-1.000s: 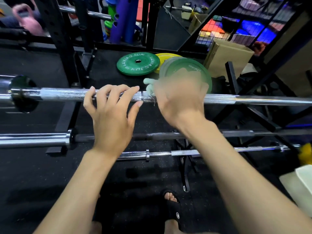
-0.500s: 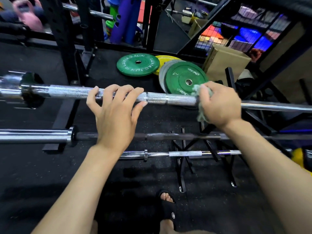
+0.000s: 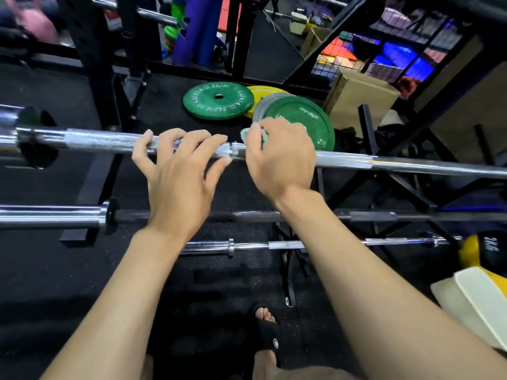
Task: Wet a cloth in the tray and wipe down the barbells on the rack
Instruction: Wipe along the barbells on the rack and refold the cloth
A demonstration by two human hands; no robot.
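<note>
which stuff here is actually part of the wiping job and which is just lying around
Part of the job:
- top barbell, under both hands
- cloth, in the right hand
- left hand, resting on the bar
- two lower barbells

Lying about:
- green plates
- yellow plate
- cardboard box

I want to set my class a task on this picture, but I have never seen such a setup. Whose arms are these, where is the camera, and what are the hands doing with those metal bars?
The camera sits on a person's head, looking down at their own arms. Three barbells lie across a rack. The left hand rests on the top barbell, fingers draped over it. The right hand grips a pale green cloth against the same bar. Behind, on the black floor, lie green weight plates. A pale tray shows at the lower right.
</note>
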